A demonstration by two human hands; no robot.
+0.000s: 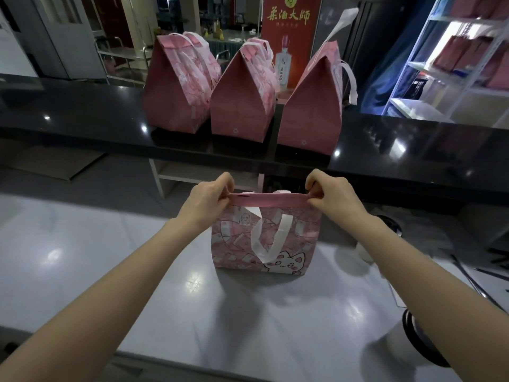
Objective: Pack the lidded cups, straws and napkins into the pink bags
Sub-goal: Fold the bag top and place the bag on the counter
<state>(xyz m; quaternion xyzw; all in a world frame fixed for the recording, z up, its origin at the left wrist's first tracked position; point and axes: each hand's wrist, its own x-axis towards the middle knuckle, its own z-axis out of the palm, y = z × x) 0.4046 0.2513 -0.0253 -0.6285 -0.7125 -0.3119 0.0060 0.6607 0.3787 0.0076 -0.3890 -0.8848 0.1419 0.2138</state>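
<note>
A pink bag (292, 238) with a cat print and white ribbon handles stands on the grey worktop (110, 257) in front of me. Its top edge is pressed flat into a folded strip. My left hand (209, 199) pinches the left end of that strip and my right hand (333, 198) pinches the right end. The bag's contents are hidden. Three more pink bags, at left (176, 86), in the middle (242, 95) and at right (314, 106), stand with folded tops in a row on the black counter (82, 114) behind. A lidded cup (413, 346) lies partly hidden under my right forearm.
Another white cup (363, 250) stands right of the bag, behind my right arm. A white shelf rack (451, 64) holding pink items is at the far right. A red poster with a bottle (289, 31) stands behind the counter.
</note>
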